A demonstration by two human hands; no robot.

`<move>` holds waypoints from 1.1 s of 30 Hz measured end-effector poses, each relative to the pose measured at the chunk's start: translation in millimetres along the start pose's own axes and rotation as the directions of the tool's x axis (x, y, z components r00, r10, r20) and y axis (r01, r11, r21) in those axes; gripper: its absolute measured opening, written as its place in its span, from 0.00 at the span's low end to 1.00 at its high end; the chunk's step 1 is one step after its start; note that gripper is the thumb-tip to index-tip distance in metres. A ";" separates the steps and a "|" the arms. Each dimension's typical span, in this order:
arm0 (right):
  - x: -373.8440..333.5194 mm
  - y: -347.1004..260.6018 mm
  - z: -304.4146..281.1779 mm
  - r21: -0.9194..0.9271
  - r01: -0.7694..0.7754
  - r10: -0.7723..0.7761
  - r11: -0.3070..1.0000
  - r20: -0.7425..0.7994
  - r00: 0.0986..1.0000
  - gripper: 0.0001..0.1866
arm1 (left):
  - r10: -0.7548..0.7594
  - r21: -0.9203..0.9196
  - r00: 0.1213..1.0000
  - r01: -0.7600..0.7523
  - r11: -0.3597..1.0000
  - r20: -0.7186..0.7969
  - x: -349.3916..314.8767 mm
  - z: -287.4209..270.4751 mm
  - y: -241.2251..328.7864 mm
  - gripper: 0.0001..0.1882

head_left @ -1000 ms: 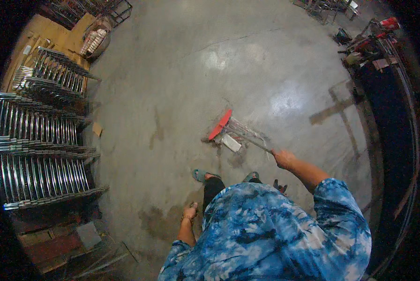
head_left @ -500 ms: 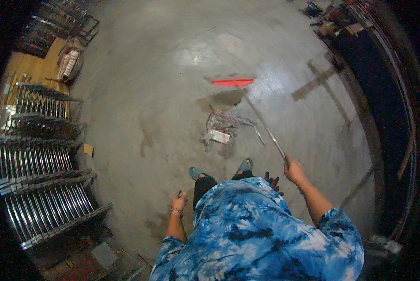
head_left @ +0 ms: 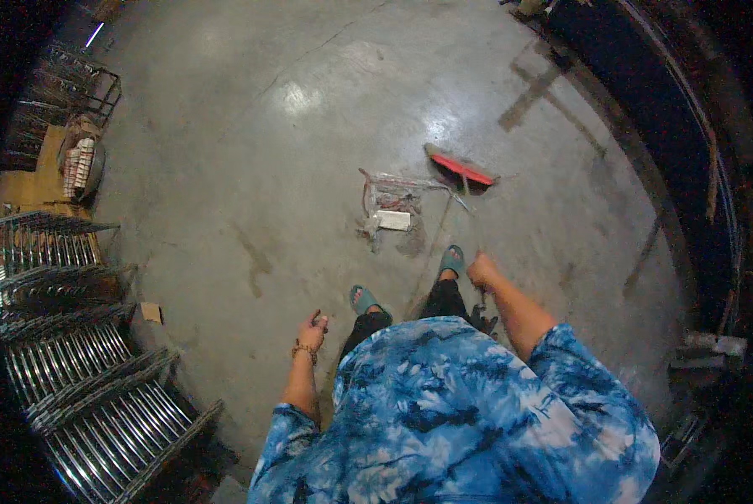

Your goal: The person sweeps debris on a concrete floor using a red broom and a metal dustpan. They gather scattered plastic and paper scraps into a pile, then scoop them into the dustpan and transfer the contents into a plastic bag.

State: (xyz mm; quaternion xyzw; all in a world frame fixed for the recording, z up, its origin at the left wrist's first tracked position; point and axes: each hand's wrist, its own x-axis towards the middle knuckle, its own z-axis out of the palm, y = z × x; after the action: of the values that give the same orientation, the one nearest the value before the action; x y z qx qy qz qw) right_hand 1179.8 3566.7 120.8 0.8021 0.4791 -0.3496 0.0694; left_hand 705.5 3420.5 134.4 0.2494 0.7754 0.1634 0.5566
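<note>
My right hand (head_left: 482, 271) is closed in a fist at the handle of a broom, to the right of my right foot. The broom's red head (head_left: 463, 170) rests on the floor ahead, tilted down toward the right; its handle is hard to make out against the concrete. Just left of the head lies crumpled clear plastic wrapping (head_left: 385, 193) with reddish strips and a white rectangular piece (head_left: 393, 220). My left hand (head_left: 311, 332), with a beaded bracelet at the wrist, hangs empty with fingers loosely apart. A dark glove (head_left: 483, 320) hangs at my right hip.
Stacked metal racks with shiny bars (head_left: 124, 428) line the left side. Beyond them stands a round container with checked cloth (head_left: 79, 168). A small cardboard piece (head_left: 151, 312) lies beside the racks. Along the right runs a dark recess with a long edge (head_left: 645, 160).
The broom head has swung to the right and nearer, past the plastic wrapping, and turned aslant. My right hand has moved inward and forward. My feet have stepped, and the view has shifted.
</note>
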 end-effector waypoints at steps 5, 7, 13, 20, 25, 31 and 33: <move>-101.0 -48.6 40.8 0.130 -0.048 0.014 0.990 0.247 0.969 0.31 | -0.142 0.016 0.990 0.142 0.990 -0.018 31.0 -44.6 -38.1 0.31; -123.0 -48.3 40.3 0.164 -0.022 -0.011 0.986 0.198 0.980 0.32 | -0.107 0.048 0.994 0.106 0.993 0.008 41.5 -54.5 -55.1 0.31; -156.0 25.0 13.6 0.250 0.006 -0.060 0.968 0.209 0.976 0.31 | -0.075 0.040 0.997 0.074 0.996 0.018 68.8 -24.7 -61.5 0.32; -197.6 66.2 -14.7 0.578 -0.145 0.114 0.803 0.089 0.989 0.26 | -0.056 0.046 0.994 0.052 0.998 0.096 43.5 -1.9 -39.2 0.32; -213.8 89.7 -86.9 0.906 -0.408 0.036 0.114 0.407 0.913 0.17 | -0.094 0.076 0.996 0.093 0.993 0.007 32.4 -1.1 -60.4 0.30; -241.7 147.1 -196.2 0.828 -0.521 -0.133 -0.206 0.504 0.854 0.09 | -0.150 0.066 0.988 0.153 0.986 -0.037 14.1 40.2 -57.1 0.29; -237.7 154.9 -215.5 0.852 -0.469 -0.163 -0.233 0.442 0.882 0.10 | -0.119 0.041 0.993 0.120 0.992 -0.016 9.8 61.1 -42.8 0.29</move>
State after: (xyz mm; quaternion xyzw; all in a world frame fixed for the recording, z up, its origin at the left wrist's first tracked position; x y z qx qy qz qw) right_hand 1342.4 3409.4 396.0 0.5140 -0.1099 -0.7300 -0.4369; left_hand 751.9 3389.4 84.0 0.2131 0.7959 0.1150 0.5549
